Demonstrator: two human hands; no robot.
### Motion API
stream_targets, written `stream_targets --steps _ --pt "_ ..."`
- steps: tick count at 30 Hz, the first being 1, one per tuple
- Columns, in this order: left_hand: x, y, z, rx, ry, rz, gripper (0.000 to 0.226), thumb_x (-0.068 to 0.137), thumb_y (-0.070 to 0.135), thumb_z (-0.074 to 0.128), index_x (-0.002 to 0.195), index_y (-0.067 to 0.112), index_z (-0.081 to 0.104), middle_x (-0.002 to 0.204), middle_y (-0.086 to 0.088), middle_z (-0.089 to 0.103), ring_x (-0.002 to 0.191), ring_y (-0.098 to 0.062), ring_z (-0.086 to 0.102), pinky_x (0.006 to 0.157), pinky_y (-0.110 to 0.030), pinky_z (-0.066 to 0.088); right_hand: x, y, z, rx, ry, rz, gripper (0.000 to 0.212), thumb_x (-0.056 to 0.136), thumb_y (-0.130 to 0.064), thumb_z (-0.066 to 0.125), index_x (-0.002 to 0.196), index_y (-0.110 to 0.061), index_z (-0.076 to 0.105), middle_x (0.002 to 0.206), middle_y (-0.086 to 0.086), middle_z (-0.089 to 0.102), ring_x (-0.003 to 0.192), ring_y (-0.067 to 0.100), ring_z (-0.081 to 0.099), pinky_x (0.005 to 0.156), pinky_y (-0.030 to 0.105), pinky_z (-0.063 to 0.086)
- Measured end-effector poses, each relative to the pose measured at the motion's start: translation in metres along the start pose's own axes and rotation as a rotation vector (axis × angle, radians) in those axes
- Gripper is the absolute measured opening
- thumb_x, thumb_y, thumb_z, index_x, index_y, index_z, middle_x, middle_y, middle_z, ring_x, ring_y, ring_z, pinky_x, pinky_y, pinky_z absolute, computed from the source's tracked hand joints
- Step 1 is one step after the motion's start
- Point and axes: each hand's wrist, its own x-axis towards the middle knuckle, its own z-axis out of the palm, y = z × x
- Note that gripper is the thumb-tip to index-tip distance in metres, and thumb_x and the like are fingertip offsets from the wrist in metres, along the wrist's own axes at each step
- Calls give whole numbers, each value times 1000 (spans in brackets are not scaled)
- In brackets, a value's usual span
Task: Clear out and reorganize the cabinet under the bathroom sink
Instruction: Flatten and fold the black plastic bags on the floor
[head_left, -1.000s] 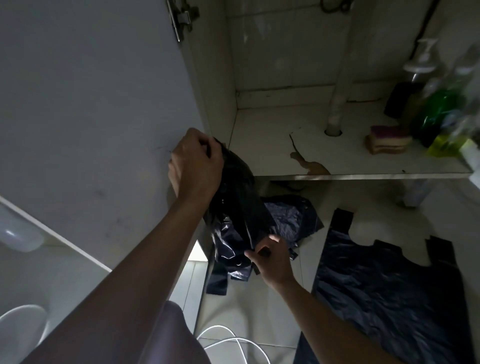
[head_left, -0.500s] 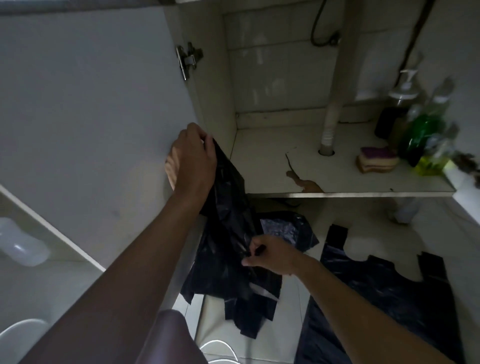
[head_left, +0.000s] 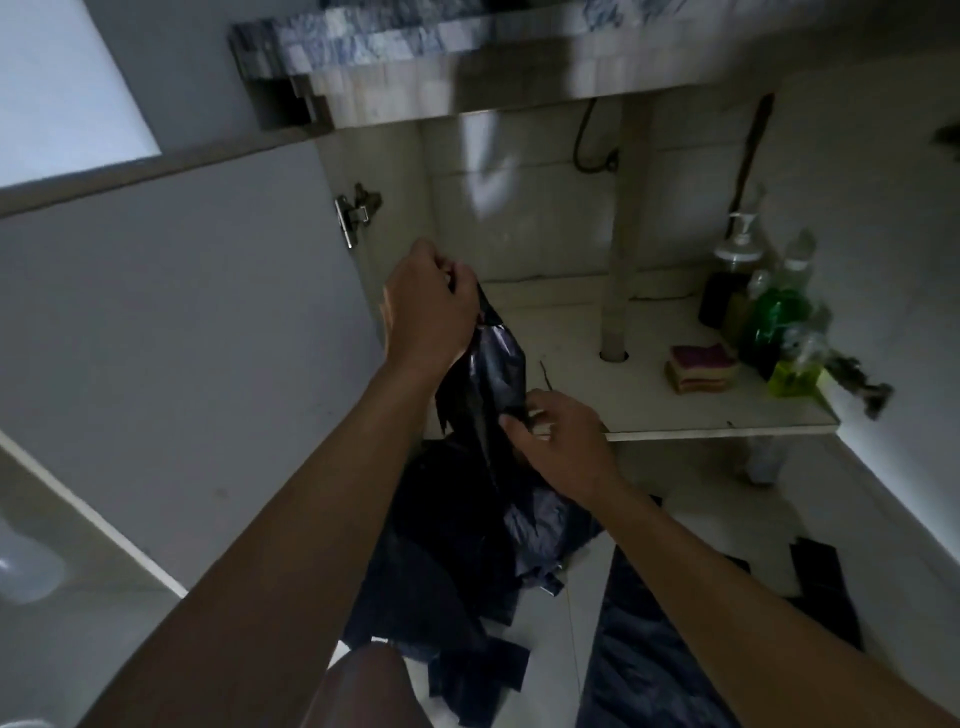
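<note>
Two hands (head_left: 431, 306) (head_left: 563, 441); two-plus black bags (head_left: 496, 364) (head_left: 649, 654); one sponge (head_left: 698, 366); one pipe (head_left: 623, 260); two hinges (head_left: 356, 213) (head_left: 862, 387); bottles (head_left: 774, 322), count unclear.

Dim, bluish indoor light — grainy and soft.
The brightest patch is the wall (head_left: 62, 78) at upper left; the cabinet interior (head_left: 545, 249) sits in shadow, the bottles (head_left: 774, 322) blur, and straight edges bow toward the corners — wide-angle distortion.

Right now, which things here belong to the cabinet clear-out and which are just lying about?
Part of the job: black bag held up by left hand and right hand; bottles and sponge on the cabinet shelf.
Just there: flat bag on the floor, untouched; drain pipe; door hinge.
</note>
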Motion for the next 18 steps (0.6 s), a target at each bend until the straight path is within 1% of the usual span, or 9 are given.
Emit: stream_targets --steps 1,2,4,6,9,11,13,15,18 --pt "2 6 5 -11 -36 -40 20 94 29 52 92 9 57 88 -3 64 82 -22 62 75 -36 52 -1 -3 -7 41 76 -4 29 89 -46 66 90 -17 67 85 -5 69 81 7 66 75 29 56" --pt "3 11 9 -13 -64 -75 20 93 30 52 91 10 56 88 -3 64 85 -24 62 77 -36 52 -1 -6 -14 71 135 4 21 93 -38 65 83 -19 64 78 -9 68 76 2 65 69 20 53" --pt "6 20 15 -16 -118 -115 24 93 35 55 94 11 56 90 -3 65 90 -25 63 79 -34 51 -2 -9 -37 86 248 49 20 98 -30 59 82 -18 59 72 -13 63 69 -4 61 59 8 42" --pt "8 29 13 -3 -227 -123 39 87 51 63 99 15 56 93 -2 65 89 -22 62 74 -31 48 2 -6 -67 79 327 134 18 101 -27 53 89 -15 58 77 -12 61 67 -4 58 56 10 39" --pt "5 43 10 34 -621 -40 60 62 71 77 98 27 60 91 7 63 83 -9 60 66 -25 45 9 -4 -122 13 398 207 19 101 -29 52 89 -16 56 80 -8 60 71 4 55 57 17 38" --pt "-3 52 14 135 -847 92 66 48 78 80 91 31 62 90 11 64 83 -8 61 69 -28 49 12 -6 -154 -61 432 187 19 101 -30 52 86 -18 56 79 -8 61 71 6 56 57 21 39" --pt "-10 54 29 275 -897 222 60 50 70 83 90 31 60 90 9 65 82 -13 61 69 -31 50 11 -9 -179 -153 444 128 17 100 -30 52 89 -19 57 82 -4 63 74 10 59 62 27 44" --pt "-14 52 46 425 -850 298 48 63 50 81 102 33 58 100 3 67 89 -21 62 73 -34 53 6 -10 -199 -296 452 64 17 101 -32 50 93 -18 56 82 -1 63 74 16 59 63 31 47" --pt "-12 46 60 444 -806 228 54 68 40 73 117 42 51 107 1 67 97 -23 63 81 -37 54 -7 -10 -231 -506 481 -3 18 100 -36 51 97 -19 57 82 3 63 71 22 58 61 35 49"
